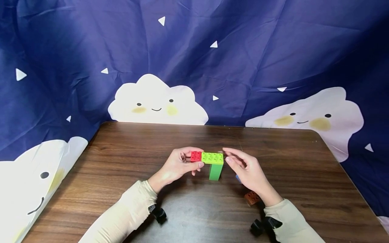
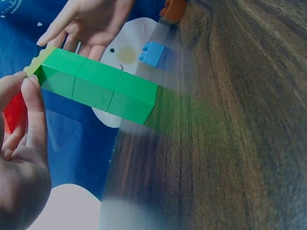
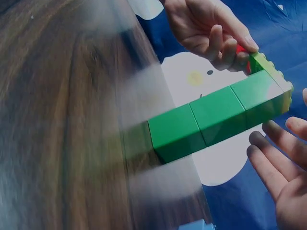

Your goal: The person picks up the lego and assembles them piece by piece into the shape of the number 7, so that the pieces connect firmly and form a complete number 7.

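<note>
A tower of three green blocks (image 1: pixel 215 172) stands upright on the table, its seams showing in both wrist views. Across its top lies a lime-green studded brick (image 1: pixel 212 157) that juts out to the left. Right beside that overhang, my left hand (image 1: pixel 179 164) pinches a red brick (image 1: pixel 196 156) between thumb and fingers; in the left wrist view the fingers partly cover the red brick (image 2: pixel 13 114). My right hand (image 1: pixel 247 168) hovers off the lime brick's right end with fingers loosely bent and holding nothing; the right wrist view shows its fingertips (image 3: pixel 256 138) close beside the tower.
On the table a blue brick (image 2: pixel 152 53) lies right of the tower, mostly behind my right hand in the head view. A brown-orange brick (image 1: pixel 252 198) lies nearer, by the right wrist. A dark blue cloth (image 1: pixel 231 67) with clouds hangs behind the table (image 1: pixel 136 138).
</note>
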`<state>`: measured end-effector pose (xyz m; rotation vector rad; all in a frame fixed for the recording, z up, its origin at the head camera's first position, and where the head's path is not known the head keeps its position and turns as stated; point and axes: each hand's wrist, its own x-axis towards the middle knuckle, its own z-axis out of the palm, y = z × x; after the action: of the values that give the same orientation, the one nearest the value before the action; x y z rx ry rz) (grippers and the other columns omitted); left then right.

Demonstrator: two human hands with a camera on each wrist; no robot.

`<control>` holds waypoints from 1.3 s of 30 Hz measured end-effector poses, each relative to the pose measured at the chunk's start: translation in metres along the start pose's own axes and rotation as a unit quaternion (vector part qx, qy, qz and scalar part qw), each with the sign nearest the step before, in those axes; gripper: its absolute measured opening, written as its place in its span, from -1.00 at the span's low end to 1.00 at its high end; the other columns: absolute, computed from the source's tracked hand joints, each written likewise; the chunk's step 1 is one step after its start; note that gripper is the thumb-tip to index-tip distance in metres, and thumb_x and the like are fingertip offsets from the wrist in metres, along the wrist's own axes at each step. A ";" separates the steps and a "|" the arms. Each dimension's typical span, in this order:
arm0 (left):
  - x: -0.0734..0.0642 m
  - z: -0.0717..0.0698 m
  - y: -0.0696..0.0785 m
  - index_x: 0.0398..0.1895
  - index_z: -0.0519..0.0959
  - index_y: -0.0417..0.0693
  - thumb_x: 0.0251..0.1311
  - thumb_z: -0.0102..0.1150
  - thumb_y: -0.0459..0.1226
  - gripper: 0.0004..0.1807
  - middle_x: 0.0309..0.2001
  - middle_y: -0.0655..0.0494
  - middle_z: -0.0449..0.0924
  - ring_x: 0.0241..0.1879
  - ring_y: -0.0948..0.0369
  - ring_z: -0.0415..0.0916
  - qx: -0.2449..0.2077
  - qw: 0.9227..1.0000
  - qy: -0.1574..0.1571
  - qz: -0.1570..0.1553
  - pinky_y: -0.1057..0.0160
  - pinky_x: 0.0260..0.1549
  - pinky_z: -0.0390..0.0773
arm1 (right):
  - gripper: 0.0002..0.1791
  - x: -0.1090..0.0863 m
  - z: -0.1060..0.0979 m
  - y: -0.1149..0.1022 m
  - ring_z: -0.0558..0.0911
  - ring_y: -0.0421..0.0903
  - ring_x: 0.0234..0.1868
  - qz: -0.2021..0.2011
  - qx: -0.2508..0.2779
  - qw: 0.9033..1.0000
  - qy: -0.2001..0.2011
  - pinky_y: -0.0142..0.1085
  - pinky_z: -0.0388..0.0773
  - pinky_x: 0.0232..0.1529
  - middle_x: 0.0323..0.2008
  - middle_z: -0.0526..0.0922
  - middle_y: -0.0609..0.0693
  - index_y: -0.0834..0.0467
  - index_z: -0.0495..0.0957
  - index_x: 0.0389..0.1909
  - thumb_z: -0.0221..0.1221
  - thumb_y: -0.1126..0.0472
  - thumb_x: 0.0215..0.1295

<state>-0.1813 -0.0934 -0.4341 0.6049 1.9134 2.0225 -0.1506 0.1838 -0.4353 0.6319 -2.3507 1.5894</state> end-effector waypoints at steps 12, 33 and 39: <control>0.001 0.000 0.002 0.25 0.62 -0.37 0.26 0.46 -0.49 -0.52 -0.25 0.01 0.82 -0.39 0.11 0.70 0.008 1.000 0.004 0.001 0.36 -0.46 0.69 | -0.68 -0.004 -0.027 0.013 0.75 -0.37 0.14 -0.041 -0.021 0.998 -0.035 -0.60 0.63 0.17 0.09 0.78 0.34 0.34 0.69 0.19 0.15 0.51 0.53; 0.000 0.001 0.002 0.25 0.62 -0.39 0.24 0.46 -0.50 -0.51 -0.27 0.11 0.81 -0.40 0.17 0.69 0.000 1.000 0.006 -0.005 0.38 -0.45 0.68 | -0.65 -0.021 -0.075 0.035 0.55 -0.58 0.24 0.050 -0.156 0.982 -0.093 -0.70 0.44 0.25 0.17 0.81 0.00 0.08 0.73 0.24 0.35 0.26 0.49; 0.001 0.001 0.001 0.26 0.60 -0.40 0.27 0.41 -0.53 -0.52 -0.29 0.17 0.80 -0.40 0.19 0.69 0.002 1.000 0.002 -0.006 0.39 -0.45 0.67 | -0.59 -0.024 -0.082 0.038 0.56 -0.44 0.31 0.073 -0.180 0.973 -0.121 -0.74 0.31 0.26 0.23 0.78 -0.01 0.03 0.71 0.29 0.39 0.15 0.47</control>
<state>-0.1810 -0.0921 -0.4325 0.5887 1.9189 2.0146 -0.1513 0.2766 -0.4459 0.6112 -2.8282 1.1393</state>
